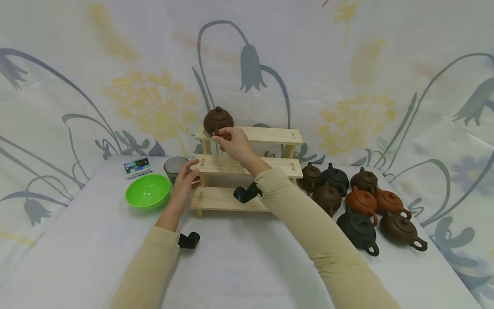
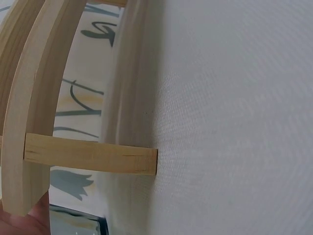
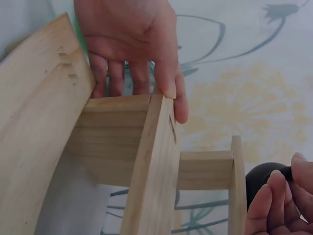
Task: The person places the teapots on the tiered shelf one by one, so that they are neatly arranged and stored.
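A dark brown teapot (image 1: 218, 118) sits at the left end of the top board of a three-tier wooden display stand (image 1: 251, 165). My right hand (image 1: 238, 147) reaches over the stand and pinches the part of the teapot that faces me; the fingers partly cover it. In the right wrist view, the teapot's dark rounded side (image 3: 259, 180) shows beside the curled fingers. My left hand (image 1: 185, 182) grips the left end of the stand's middle tier. Its thumb (image 3: 167, 81) lies on the board's edge, with the other fingers down along the side support.
Several teapots (image 1: 360, 201), brown, black and reddish, crowd together right of the stand. On the left are a bright green bowl (image 1: 148, 192), a grey translucent cup (image 1: 172, 165) partly behind my left hand, and a small printed box (image 1: 137, 168). A patterned cloth hangs behind.
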Motion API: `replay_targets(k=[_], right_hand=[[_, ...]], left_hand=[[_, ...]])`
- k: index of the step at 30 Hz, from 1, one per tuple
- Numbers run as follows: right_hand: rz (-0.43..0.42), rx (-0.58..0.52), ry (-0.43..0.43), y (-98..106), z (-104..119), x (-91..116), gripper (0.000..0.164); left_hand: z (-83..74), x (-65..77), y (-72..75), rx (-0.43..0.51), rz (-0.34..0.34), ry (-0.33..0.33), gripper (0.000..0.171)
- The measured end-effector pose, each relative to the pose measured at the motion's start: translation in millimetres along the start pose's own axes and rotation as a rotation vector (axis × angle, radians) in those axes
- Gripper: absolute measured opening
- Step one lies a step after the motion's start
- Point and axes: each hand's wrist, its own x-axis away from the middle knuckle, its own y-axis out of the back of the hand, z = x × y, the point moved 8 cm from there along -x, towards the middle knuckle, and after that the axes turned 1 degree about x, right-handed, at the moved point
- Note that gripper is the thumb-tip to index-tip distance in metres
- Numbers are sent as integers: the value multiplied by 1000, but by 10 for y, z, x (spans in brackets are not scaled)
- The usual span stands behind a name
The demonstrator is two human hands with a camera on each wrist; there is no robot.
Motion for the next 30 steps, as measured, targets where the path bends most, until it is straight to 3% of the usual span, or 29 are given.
replay_targets(k=[12,22,30], right_hand=[[-2,-182,16,167,-74,273,29],[26,-175,29,326,-88,550,29],[-4,-157,49,497,-107,781,27]], left_hand=[[-14,13,3,-10,-15,-7,42],[-13,17,5,-9,-12,-19,42],[-1,11,-6,-8,3,-19,43]])
